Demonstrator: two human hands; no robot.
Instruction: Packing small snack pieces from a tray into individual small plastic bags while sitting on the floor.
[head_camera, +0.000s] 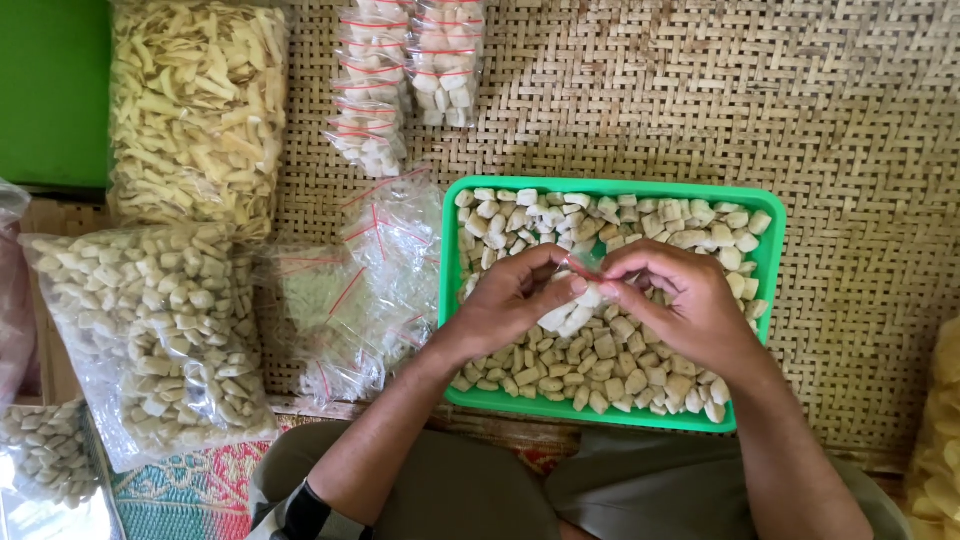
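The left hand (510, 300) and the right hand (680, 300) meet over the middle of the green tray (770, 262), fingertips turned toward each other. Between them they pinch a small clear bag (578, 305) with a red strip at its mouth, already filled with some pale snack pieces. The left hand supports the bag from the left and from under, with fingers curled around it. The right hand pinches the upper edge at the red strip, thumb and forefinger closed together. Both hands are closed on the bag; neither one is spread.

The bag hangs just above the loose snack pieces (610, 365) that cover the tray, and its long axis runs about from the red mouth, up and to the right, down toward the person. It lies exactly between the two hands, so no hand is really nearer; the mouth is on the side of the right hand.

To the left of the tray, on the woven mat (850, 120), lies a heap of empty clear bags (360, 290) with red strips, nearer to the left hand. Farther left are one large bag of the same pale pieces (150, 330) and one large bag of yellowish strips (195, 110). At the top, small filled packets (400, 70) lie in rows.
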